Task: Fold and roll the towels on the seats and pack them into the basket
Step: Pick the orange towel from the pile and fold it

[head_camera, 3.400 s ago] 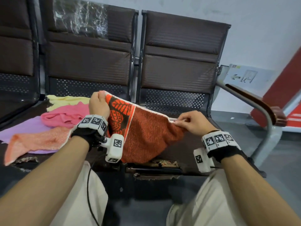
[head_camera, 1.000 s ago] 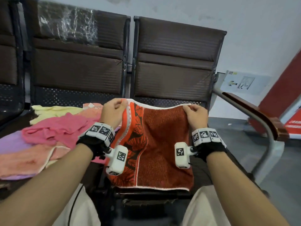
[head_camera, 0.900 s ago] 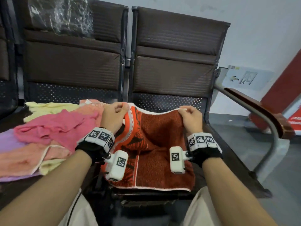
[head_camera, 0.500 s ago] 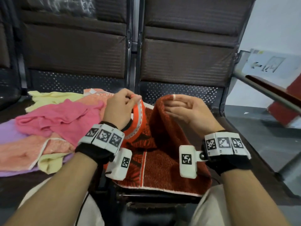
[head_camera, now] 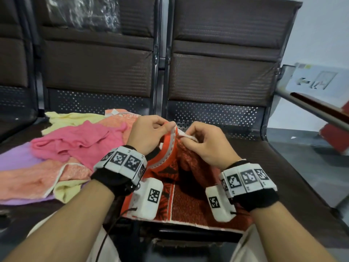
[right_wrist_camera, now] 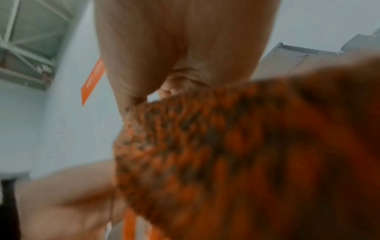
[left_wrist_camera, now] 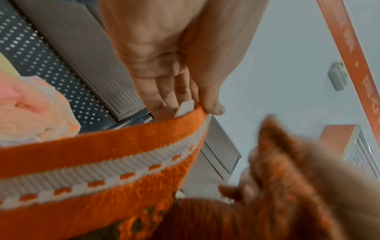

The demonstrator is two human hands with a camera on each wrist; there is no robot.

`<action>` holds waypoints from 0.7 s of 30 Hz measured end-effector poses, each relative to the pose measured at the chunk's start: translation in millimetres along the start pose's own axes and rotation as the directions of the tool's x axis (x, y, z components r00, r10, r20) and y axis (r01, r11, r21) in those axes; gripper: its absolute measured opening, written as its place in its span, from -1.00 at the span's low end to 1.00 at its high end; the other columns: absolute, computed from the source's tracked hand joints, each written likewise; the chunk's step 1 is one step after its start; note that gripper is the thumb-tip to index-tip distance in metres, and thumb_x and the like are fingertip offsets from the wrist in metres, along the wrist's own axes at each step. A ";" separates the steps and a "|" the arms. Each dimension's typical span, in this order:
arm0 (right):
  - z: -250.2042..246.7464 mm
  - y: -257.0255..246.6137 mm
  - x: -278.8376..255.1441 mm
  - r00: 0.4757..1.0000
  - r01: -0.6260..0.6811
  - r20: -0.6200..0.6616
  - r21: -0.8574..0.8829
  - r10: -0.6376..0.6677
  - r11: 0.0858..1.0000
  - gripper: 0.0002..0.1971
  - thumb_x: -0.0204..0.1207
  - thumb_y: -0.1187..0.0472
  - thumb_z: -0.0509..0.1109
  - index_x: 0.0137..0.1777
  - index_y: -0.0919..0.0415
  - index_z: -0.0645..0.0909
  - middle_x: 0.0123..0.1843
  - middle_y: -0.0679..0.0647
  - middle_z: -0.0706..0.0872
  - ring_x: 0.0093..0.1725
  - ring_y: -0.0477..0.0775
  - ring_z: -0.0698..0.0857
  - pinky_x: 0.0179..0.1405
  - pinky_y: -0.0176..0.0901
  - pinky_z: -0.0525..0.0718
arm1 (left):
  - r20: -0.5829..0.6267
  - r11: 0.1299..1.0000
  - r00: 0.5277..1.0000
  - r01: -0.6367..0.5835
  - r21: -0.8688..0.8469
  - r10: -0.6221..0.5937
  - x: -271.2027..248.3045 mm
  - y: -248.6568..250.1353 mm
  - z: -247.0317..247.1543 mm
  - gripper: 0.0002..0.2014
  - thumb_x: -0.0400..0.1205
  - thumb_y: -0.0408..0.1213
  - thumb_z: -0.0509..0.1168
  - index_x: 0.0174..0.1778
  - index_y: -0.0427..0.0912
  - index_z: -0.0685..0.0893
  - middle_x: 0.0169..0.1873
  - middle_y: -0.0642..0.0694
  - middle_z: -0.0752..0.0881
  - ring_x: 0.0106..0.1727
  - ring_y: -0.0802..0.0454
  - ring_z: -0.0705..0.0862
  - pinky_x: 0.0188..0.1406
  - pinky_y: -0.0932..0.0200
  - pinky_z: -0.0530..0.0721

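Early yet, by the look of it; first fold only begun on the orange towel (head_camera: 181, 186), draped over the right-hand seat (head_camera: 273, 167); left hand (head_camera: 149, 135) and right hand (head_camera: 205, 146) each pinching a top corner, corners drawn almost together; rolling and packing all to come; pile of loose towels (head_camera: 71, 148) unfolded on the next seat; no basket in view; dark perforated seats in a row, pale wall behind.

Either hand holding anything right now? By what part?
Both. Left hand and right hand each pinch a top corner of the orange towel, corners brought together.
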State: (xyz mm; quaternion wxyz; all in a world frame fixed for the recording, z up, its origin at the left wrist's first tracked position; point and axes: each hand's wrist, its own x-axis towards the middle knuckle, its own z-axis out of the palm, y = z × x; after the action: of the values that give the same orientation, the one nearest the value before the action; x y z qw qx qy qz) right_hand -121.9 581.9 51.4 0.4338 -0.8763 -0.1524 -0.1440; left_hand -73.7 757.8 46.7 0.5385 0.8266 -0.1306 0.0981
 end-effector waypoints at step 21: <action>0.7 -2.3 0.6 0.999 -0.007 -0.047 -0.048 0.005 0.999 -0.87 0.38 -0.01 0.56 -0.31 -0.08 0.67 -0.37 -0.18 0.72 -0.32 -0.31 0.65 -0.29 -0.51 0.50 | 0.311 0.981 0.950 0.083 -0.173 -0.025 -23.3 13.6 -9.9 -0.78 0.69 -0.40 0.18 0.12 -0.28 0.72 -0.17 -0.24 0.80 -0.16 -0.05 0.79 -0.15 0.14 0.79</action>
State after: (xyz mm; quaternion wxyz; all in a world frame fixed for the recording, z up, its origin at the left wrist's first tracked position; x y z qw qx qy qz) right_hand -122.1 584.0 52.8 0.4165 -0.8833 -0.1359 -0.1670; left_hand -100.4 764.2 55.4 0.5881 0.7819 -0.1984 -0.0588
